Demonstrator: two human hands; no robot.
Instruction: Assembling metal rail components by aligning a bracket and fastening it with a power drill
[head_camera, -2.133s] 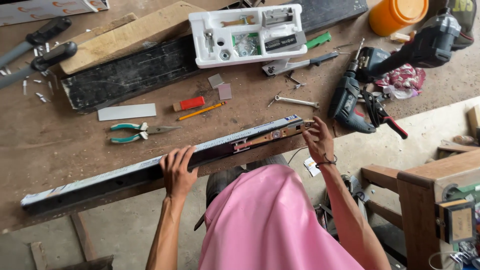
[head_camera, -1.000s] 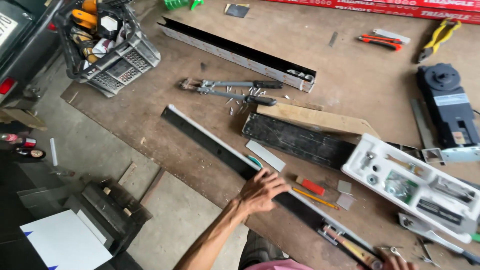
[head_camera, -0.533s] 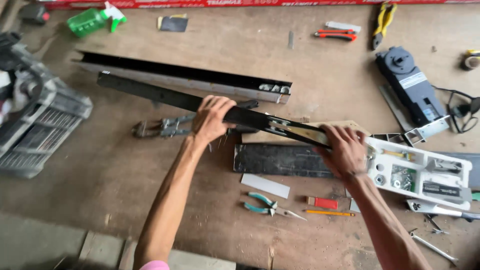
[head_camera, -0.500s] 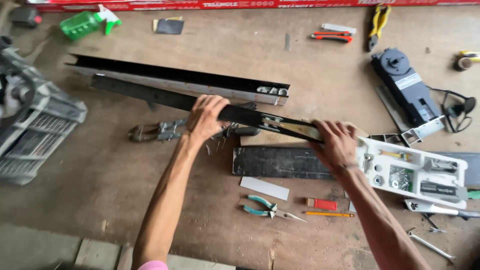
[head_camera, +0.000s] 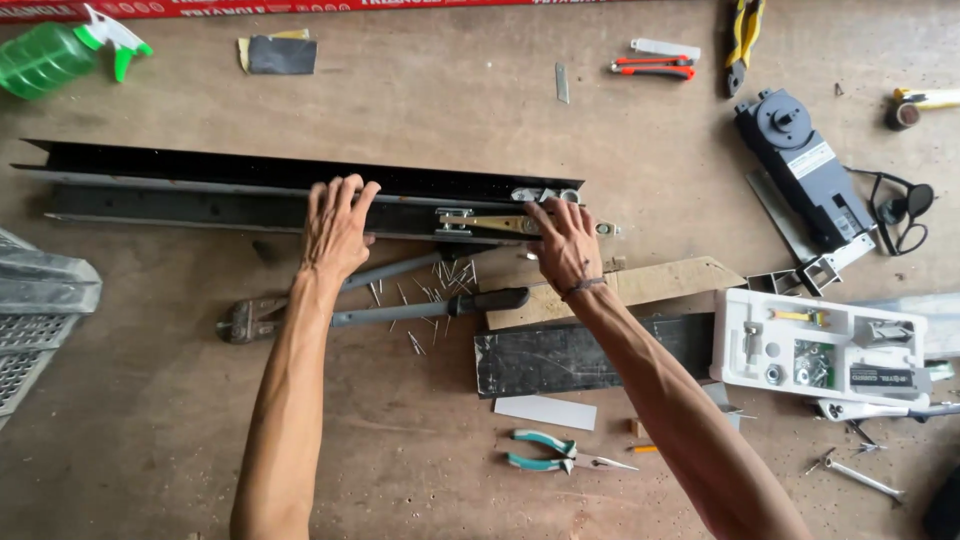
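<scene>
Green spray bottle (head_camera: 45, 58), far left of the left hand (head_camera: 335, 228): cut by frame edge. Grey crate (head_camera: 35, 320), below-left: partly out of frame. Rail (head_camera: 250, 208) beneath both palms: hidden.

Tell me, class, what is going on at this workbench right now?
A person leans over a brown work surface with both bare hands on a long black metal rail. The left hand lies flat on the rail near its middle. The right hand presses on its end, where a brass-coloured fitting sits. A second black rail lies right behind it. Bolt cutters and scattered nails lie just in front; green-handled pliers and a white parts tray lie nearer the person.
</scene>
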